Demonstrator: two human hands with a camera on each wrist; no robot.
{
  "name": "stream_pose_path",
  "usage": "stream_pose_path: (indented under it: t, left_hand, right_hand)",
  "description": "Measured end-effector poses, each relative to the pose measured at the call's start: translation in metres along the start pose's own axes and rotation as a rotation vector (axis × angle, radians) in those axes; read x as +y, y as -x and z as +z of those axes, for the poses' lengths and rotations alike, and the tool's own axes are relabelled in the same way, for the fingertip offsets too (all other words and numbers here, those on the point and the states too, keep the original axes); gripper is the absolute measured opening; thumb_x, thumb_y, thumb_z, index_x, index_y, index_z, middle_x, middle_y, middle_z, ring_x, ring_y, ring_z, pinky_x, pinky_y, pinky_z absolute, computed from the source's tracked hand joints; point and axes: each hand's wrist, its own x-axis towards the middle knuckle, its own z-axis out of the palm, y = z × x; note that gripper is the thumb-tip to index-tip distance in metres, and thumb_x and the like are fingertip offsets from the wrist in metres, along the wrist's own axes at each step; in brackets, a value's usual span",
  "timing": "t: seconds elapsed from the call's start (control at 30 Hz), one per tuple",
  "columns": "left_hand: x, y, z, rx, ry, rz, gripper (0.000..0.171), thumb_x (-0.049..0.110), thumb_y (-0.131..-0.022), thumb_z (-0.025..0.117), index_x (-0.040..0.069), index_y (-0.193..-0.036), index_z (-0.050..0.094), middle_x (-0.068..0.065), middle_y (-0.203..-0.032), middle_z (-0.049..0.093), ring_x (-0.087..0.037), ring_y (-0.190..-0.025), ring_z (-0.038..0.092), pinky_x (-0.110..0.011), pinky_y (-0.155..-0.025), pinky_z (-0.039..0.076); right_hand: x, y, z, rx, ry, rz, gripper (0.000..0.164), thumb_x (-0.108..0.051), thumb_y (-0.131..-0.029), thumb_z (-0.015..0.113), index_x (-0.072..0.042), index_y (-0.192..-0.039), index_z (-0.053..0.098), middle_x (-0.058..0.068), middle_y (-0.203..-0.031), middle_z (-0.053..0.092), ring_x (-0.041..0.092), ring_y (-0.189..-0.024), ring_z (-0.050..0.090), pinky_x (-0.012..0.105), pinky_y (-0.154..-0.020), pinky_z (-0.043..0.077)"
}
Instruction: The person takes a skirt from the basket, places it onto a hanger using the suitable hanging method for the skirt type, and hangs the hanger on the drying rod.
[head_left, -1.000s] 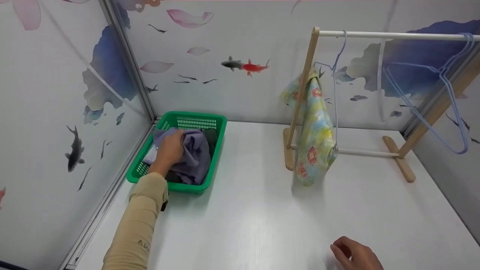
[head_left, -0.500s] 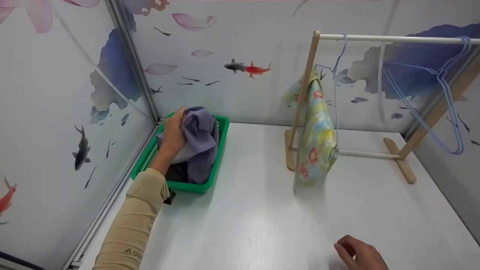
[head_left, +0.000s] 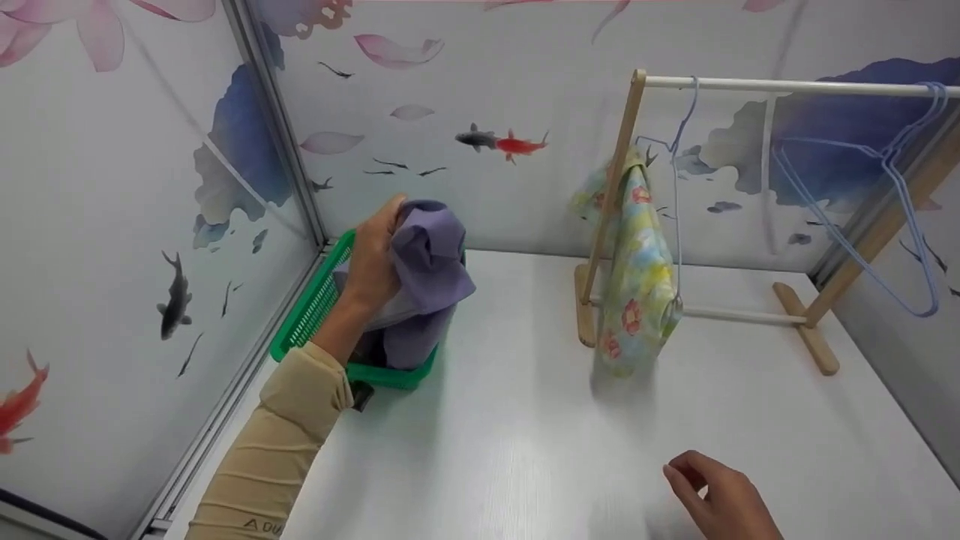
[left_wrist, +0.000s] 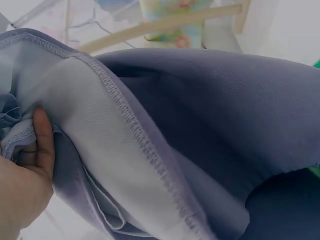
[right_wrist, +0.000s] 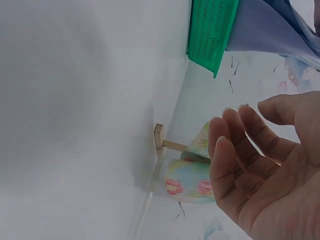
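My hands are well apart, each doing something different. My left hand (head_left: 375, 262) grips a bunched purple garment (head_left: 431, 255) and holds it up over the green basket (head_left: 311, 315) at the far left of the tabletop (head_left: 525, 427). The garment's lower part hangs down in front of the basket's right side; I cannot tell whether its end touches the basket. From my left wrist I see its paler inner face and a stitched seam along the edge, with my fingers (left_wrist: 45, 142) pinching a fold. A tan sleeve (head_left: 277, 427) covers my left forearm.

My right hand (head_left: 720, 491) is above the near right of the tabletop, palm partly turned up, fingers loosely bent and thumb apart from them. Beyond it, at the far right, stands a rack (head_left: 750, 84) with a floral garment (head_left: 637, 300) on a hanger at its left end and blue hangers (head_left: 887, 152) farther right.
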Motion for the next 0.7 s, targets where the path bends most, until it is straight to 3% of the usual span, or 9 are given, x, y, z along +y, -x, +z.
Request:
stream_pose_path:
  t: [0.2, 0.4, 0.57, 0.7]
  left_hand:
    - [0.033, -0.007, 0.002, 0.018, 0.163, -0.012, 0.011, 0.01, -0.094, 0.048, 0.003, -0.086, 0.05, 0.002, -0.075, 0.049, -0.012, -0.069, 0.045, -0.026, -0.062, 0.037]
    - [0.079, -0.007, 0.003, 0.055, 0.321, 0.004, 0.007, 0.0, -0.088, 0.051, -0.004, -0.094, 0.053, -0.005, -0.082, 0.054, -0.017, -0.075, 0.049, -0.028, -0.068, 0.041]
    - [0.088, -0.006, 0.012, 0.051, 0.334, 0.022, 0.006, 0.006, -0.091, 0.051, 0.0, -0.092, 0.051, -0.001, -0.078, 0.05, -0.016, -0.071, 0.046, -0.027, -0.063, 0.038]
    - [0.091, -0.001, 0.021, 0.019, 0.317, 0.074, 0.008, 0.007, -0.091, 0.051, 0.0, -0.093, 0.051, -0.001, -0.077, 0.047, -0.016, -0.068, 0.045, -0.029, -0.061, 0.037]
  right_hand:
    - [-0.015, -0.002, -0.004, 0.04, 0.017, -0.041, 0.01, -0.019, -0.089, 0.061, -0.021, -0.079, 0.063, -0.012, -0.066, 0.056, 0.005, -0.061, 0.052, 0.024, -0.056, 0.043]
    - [-0.03, -0.002, -0.004, 0.052, -0.021, -0.074, 0.009, -0.022, -0.089, 0.061, -0.022, -0.08, 0.063, -0.013, -0.067, 0.056, 0.005, -0.061, 0.052, 0.023, -0.058, 0.044]
    - [-0.045, 0.001, -0.004, 0.068, -0.092, -0.151, 0.009, -0.033, -0.089, 0.06, -0.027, -0.083, 0.062, -0.016, -0.068, 0.056, 0.005, -0.062, 0.052, 0.023, -0.057, 0.044]
    - [-0.06, 0.008, -0.007, 0.087, -0.149, -0.245, 0.009, -0.038, -0.087, 0.06, -0.03, -0.087, 0.06, -0.016, -0.071, 0.057, 0.005, -0.064, 0.053, 0.023, -0.057, 0.045]
